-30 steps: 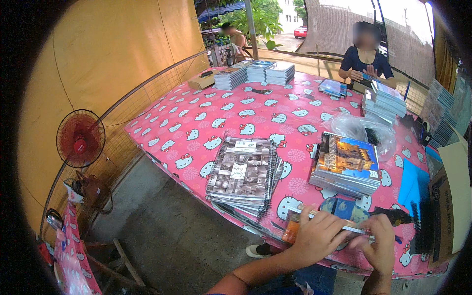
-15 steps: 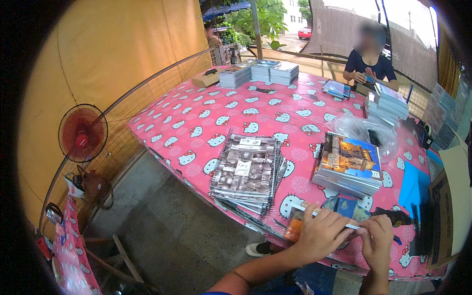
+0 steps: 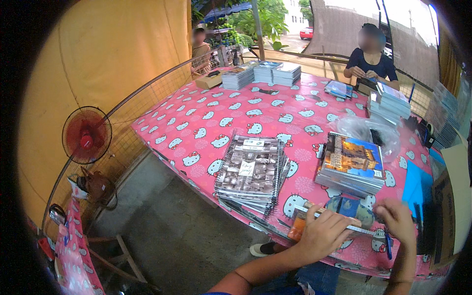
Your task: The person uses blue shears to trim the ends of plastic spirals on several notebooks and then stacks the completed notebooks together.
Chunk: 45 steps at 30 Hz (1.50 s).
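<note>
My left hand (image 3: 327, 233) is closed over a small notebook (image 3: 298, 223) with an orange picture on its cover, its fingers lying across the top. The notebook is tilted at the table's near edge, and its pale long edge (image 3: 363, 230) sticks out to the right of my fingers. My right hand (image 3: 399, 221) hovers apart from it, just to the right, with bent and slightly blurred fingers; whether they hold anything cannot be made out. Below that hand lies a blue-handled tool (image 3: 388, 246). A patterned blue and yellow item (image 3: 344, 205) lies behind the notebook.
Grey photo-cover spiral notebooks (image 3: 248, 169) are stacked left of my hands. Another notebook stack (image 3: 350, 164) stands behind them. Black coils (image 3: 418, 216), a blue sheet (image 3: 415, 184) and a cardboard box (image 3: 445, 216) are on the right. A person (image 3: 371, 61) works across the pink table.
My right hand has left the notebook's edge and moved right and slightly up. My left hand keeps its hold on the notebook. The blue-handled tool shows more fully.
</note>
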Each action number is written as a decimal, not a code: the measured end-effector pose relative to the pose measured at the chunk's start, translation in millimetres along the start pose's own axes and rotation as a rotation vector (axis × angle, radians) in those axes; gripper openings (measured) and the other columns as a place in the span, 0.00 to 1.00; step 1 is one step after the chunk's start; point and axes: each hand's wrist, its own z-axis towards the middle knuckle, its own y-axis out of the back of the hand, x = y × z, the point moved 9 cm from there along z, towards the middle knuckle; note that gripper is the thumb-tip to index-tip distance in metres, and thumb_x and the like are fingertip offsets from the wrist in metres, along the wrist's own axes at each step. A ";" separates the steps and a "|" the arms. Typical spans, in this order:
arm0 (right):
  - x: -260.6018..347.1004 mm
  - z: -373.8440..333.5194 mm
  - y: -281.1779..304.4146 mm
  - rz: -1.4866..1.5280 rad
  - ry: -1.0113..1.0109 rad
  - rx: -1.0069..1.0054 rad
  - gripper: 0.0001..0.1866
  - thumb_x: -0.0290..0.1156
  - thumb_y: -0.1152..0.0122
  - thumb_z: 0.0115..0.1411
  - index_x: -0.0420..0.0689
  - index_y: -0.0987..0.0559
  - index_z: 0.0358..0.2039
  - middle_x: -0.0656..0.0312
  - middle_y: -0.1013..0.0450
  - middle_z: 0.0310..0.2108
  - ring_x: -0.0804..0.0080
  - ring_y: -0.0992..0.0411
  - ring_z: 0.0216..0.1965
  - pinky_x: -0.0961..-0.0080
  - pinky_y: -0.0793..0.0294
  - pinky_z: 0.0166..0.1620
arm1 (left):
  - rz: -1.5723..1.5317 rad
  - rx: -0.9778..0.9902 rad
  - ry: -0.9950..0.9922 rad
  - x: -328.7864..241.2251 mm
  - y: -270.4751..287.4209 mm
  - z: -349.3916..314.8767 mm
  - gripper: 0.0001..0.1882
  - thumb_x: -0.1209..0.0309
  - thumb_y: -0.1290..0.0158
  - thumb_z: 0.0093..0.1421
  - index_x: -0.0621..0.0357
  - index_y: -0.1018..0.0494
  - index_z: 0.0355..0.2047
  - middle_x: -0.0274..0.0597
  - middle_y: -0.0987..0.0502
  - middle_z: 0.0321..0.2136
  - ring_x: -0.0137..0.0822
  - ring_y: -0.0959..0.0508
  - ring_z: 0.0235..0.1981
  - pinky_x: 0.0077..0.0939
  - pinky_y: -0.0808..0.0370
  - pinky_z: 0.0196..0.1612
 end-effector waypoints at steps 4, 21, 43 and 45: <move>-50.1 27.3 -55.7 -0.339 0.140 0.261 0.13 0.33 0.40 0.53 0.39 0.26 0.35 0.50 0.25 0.30 0.51 0.25 0.34 0.61 0.26 0.33 | 0.024 0.030 0.001 -0.4 -4.9 2.6 0.17 0.59 0.41 0.52 0.49 0.25 0.42 0.29 0.23 0.33 0.29 0.26 0.36 0.39 0.44 0.49; -55.0 -10.6 9.9 0.353 0.387 -0.222 0.23 0.32 0.36 0.49 0.40 0.28 0.46 0.55 0.28 0.43 0.65 0.26 0.36 0.69 0.26 0.41 | -0.089 -0.029 0.028 8.1 -5.6 8.5 0.14 0.57 0.38 0.48 0.50 0.23 0.31 0.30 0.24 0.28 0.31 0.27 0.33 0.39 0.44 0.46; -35.9 41.0 -47.3 0.444 0.187 -0.027 0.27 0.25 0.28 0.41 0.40 0.27 0.44 0.61 0.28 0.39 0.71 0.28 0.40 0.71 0.28 0.45 | -0.080 -0.076 0.215 54.7 24.0 2.6 0.20 0.60 0.35 0.46 0.58 0.26 0.34 0.50 0.33 0.48 0.49 0.34 0.52 0.43 0.39 0.54; -73.1 52.3 -44.6 0.317 0.058 -0.097 0.31 0.26 0.27 0.41 0.40 0.29 0.47 0.60 0.28 0.41 0.70 0.29 0.41 0.71 0.29 0.47 | -0.117 -0.140 0.229 58.2 29.2 3.0 0.20 0.61 0.34 0.45 0.58 0.27 0.35 0.54 0.36 0.51 0.51 0.35 0.54 0.43 0.39 0.56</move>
